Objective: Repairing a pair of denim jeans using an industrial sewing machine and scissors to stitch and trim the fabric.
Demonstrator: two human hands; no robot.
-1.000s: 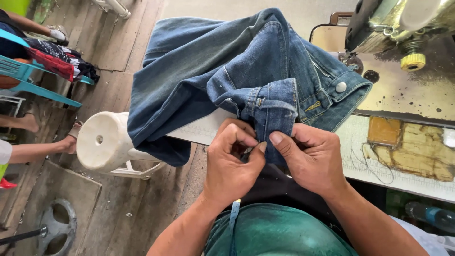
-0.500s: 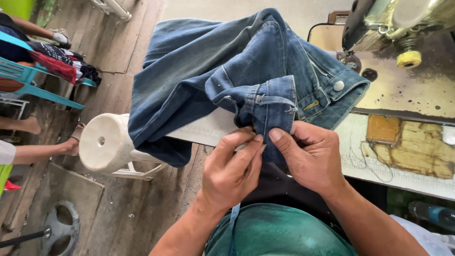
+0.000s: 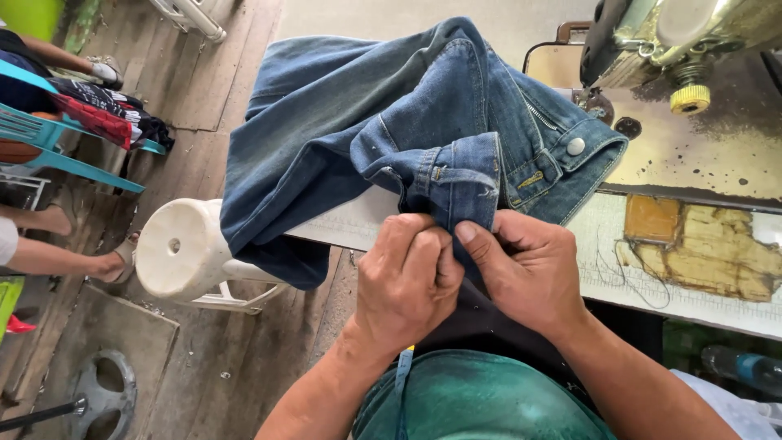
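A pair of blue denim jeans [image 3: 375, 122] lies bunched on the edge of a sewing table [image 3: 700, 269], its waistband with a metal button toward the right. My left hand [image 3: 407, 281] and my right hand [image 3: 525, 273] pinch the folded waistband section between them at the table's near edge. Both hands have fingers closed on the denim, thumbs meeting at the fold. The fabric below my fingers is hidden.
A sewing machine [image 3: 684, 41] stands at the upper right on the stained tabletop. A white plastic stool [image 3: 183, 253] sits left of the table on the wooden floor. Another person's feet [image 3: 61, 248] and a teal chair [image 3: 57, 134] are at the far left.
My left hand's fingers have curled back into a tighter grip on the waistband fold. The jeans and my right hand have barely moved.
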